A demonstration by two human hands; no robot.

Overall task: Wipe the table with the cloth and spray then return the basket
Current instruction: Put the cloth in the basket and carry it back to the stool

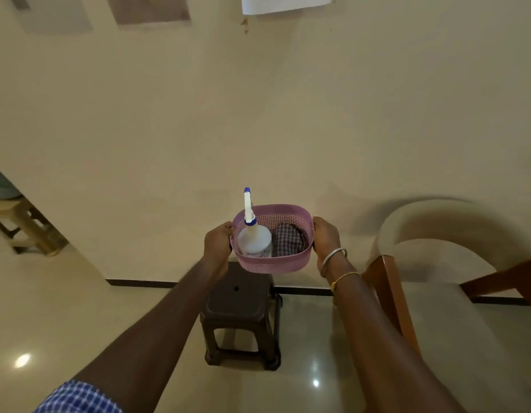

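A pink perforated basket hangs in the air above a dark plastic stool. My left hand grips its left end and my right hand grips its right end. Inside the basket stands a white spray bottle with a blue-tipped nozzle, on the left. A checked cloth lies bunched on the right side of the basket.
A cream wall rises straight ahead with a dark skirting strip at the floor. A wooden chair with a cream curved back stands at the right. Wooden furniture legs show at the far left. The floor is glossy tile.
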